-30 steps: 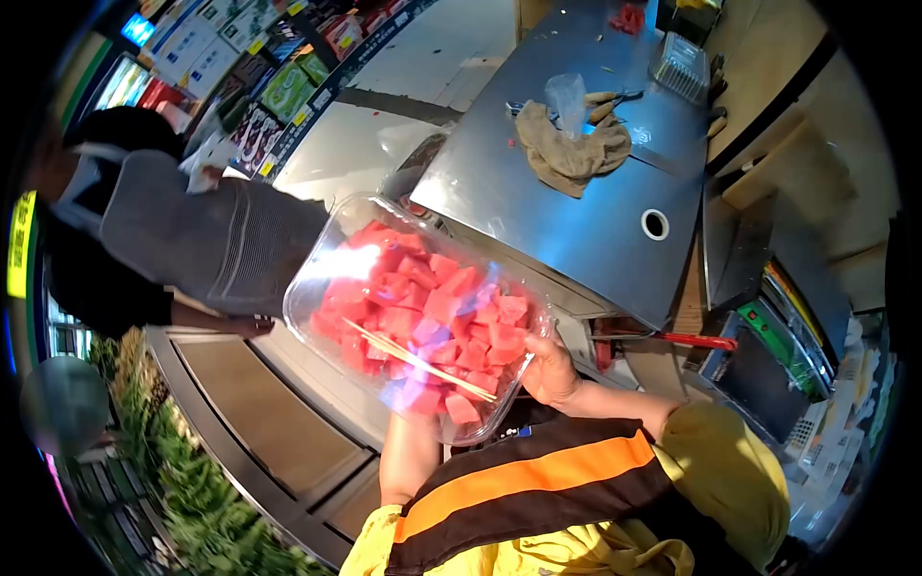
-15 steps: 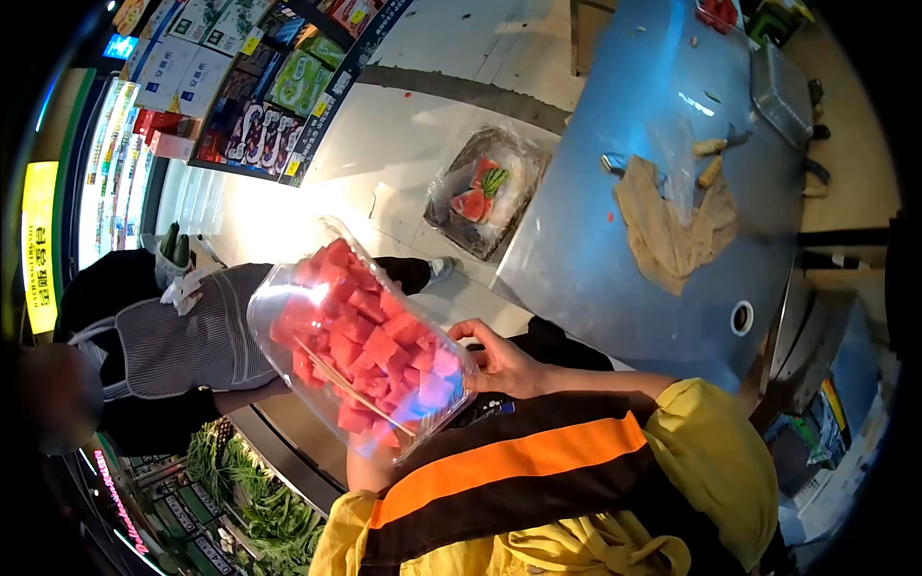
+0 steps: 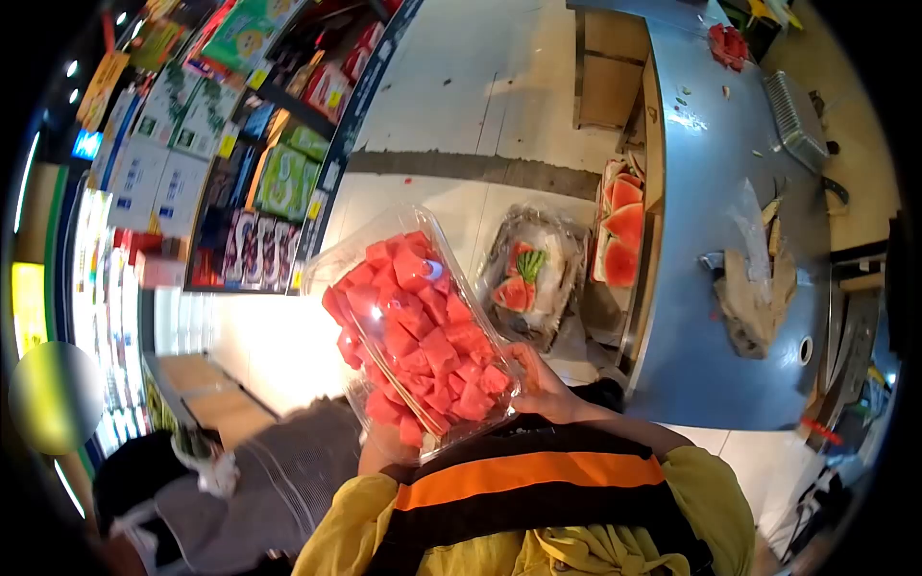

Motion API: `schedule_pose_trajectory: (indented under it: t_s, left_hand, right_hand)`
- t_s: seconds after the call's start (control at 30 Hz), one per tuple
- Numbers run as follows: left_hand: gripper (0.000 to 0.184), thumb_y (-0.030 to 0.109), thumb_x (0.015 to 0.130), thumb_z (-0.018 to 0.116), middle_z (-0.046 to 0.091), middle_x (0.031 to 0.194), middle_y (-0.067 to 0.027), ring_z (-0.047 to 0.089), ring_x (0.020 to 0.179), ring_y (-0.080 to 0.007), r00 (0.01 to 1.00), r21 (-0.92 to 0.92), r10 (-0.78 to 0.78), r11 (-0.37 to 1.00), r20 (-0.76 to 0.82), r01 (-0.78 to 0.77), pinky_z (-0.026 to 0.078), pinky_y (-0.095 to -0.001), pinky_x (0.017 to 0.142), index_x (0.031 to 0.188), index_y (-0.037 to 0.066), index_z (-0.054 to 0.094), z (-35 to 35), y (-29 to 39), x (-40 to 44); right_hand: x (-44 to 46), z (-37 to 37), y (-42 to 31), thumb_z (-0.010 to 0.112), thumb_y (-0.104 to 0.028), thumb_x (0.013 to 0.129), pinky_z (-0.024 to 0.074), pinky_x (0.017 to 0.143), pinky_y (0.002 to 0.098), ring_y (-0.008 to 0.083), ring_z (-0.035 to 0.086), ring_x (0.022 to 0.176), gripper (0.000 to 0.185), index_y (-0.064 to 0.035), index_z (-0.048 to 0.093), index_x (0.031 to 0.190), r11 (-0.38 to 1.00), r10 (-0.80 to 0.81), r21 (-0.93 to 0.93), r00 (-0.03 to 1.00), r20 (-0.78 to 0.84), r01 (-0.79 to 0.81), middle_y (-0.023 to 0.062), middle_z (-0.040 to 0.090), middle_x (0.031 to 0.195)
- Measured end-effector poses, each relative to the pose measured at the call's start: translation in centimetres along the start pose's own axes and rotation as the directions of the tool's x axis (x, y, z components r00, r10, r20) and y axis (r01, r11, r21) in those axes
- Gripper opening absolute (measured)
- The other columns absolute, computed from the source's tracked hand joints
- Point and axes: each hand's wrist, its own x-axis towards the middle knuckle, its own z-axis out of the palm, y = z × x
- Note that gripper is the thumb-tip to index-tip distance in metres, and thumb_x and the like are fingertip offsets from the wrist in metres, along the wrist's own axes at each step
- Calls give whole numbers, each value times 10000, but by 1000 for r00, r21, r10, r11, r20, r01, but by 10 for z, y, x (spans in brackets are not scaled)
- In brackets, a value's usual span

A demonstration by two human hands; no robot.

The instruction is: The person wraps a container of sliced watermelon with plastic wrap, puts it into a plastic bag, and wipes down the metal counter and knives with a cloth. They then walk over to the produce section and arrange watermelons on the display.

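Observation:
A clear plastic box (image 3: 480, 280) full of red watermelon cubes (image 3: 413, 331) is held up in front of me, tilted. Thin wooden sticks (image 3: 399, 384) lie along the cubes inside it. My right hand (image 3: 545, 392) grips the box's near right edge, thumb on the rim and the other fingers partly hidden. My left hand (image 3: 386, 449) holds the near left end from below; its fingers are mostly hidden behind the box.
A lined crate (image 3: 499, 317) with watermelon pieces stands on the floor. Cut watermelon (image 3: 622, 230) sits beside the metal table (image 3: 701, 346), which bears a cloth (image 3: 749, 322) and knives. Goods shelves (image 3: 259, 206) rise at left. Another person (image 3: 279, 470) is at lower left.
My view has turned, bringing the cut watermelon beside the table into sight. The box has shifted right in view, still in both hands. The other person appears lower.

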Motion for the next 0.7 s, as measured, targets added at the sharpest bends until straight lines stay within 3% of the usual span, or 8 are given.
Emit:
schedule_pose_trajectory:
  t_s: [0.17,0.3,0.43,0.5,0.57,0.6,0.67,0.7]
  left_hand:
    - [574,499,940,262,449,1315,-119,451,1186,-291,998,3,-60,998,8,60,367,-419,1017,1320,87,384,-94,95,83]
    - [578,502,940,259,447,1317,-119,449,1188,-292,995,31,-89,995,-40,90,365,-419,1018,1321,86,383,-154,150,109]
    - [581,504,939,255,446,1319,-119,447,1190,-293,991,41,-115,992,-63,117,364,-420,1019,1323,86,381,-187,175,131]
    - [583,506,939,254,445,1320,-120,446,1192,-294,990,44,-129,990,-57,132,363,-420,1020,1324,86,380,-200,184,148]
    - [585,507,939,252,444,1321,-120,445,1193,-294,989,49,-145,988,-37,147,362,-420,1021,1325,86,379,-206,195,170]
    - [586,508,939,251,444,1322,-120,444,1193,-295,989,51,-149,987,-25,150,362,-421,1021,1325,86,379,-207,202,181]
    - [587,509,939,249,443,1323,-120,443,1195,-295,988,42,-151,988,19,151,361,-421,1021,1326,86,378,-200,212,214]
    - [588,510,939,248,443,1323,-120,443,1195,-295,987,41,-152,988,42,151,360,-421,1022,1327,86,378,-195,217,232]
  right_hand:
    - [127,62,45,624,-120,807,406,774,262,94,462,912,560,-84,282,1249,998,-31,56,989,-144,39,28,355,1139]
    - [197,96,66,631,-109,798,420,756,247,101,497,913,569,-81,275,1242,984,142,115,990,-18,-139,43,363,1176]
    - [248,100,58,596,-177,828,420,761,247,102,487,860,508,-71,301,1227,995,89,-50,993,72,-85,45,384,1107]
    - [278,96,64,561,-363,871,419,766,239,99,488,877,484,-64,344,1183,980,57,-197,995,83,-40,40,379,1079]
    - [311,96,59,517,-501,873,397,871,286,157,458,1034,652,-71,293,1309,938,344,37,938,36,-346,78,373,1207]
    - [331,95,63,517,-501,873,397,871,286,157,458,1034,652,-71,293,1309,943,331,16,943,28,-331,78,373,1207]
    - [377,87,65,495,-534,866,256,1060,345,190,248,1313,821,-105,95,1440,973,229,-17,967,114,-229,75,169,1465]
    - [397,89,53,479,-492,892,146,1102,355,186,82,1375,846,-119,-36,1450,976,189,-131,973,132,-172,64,29,1511]
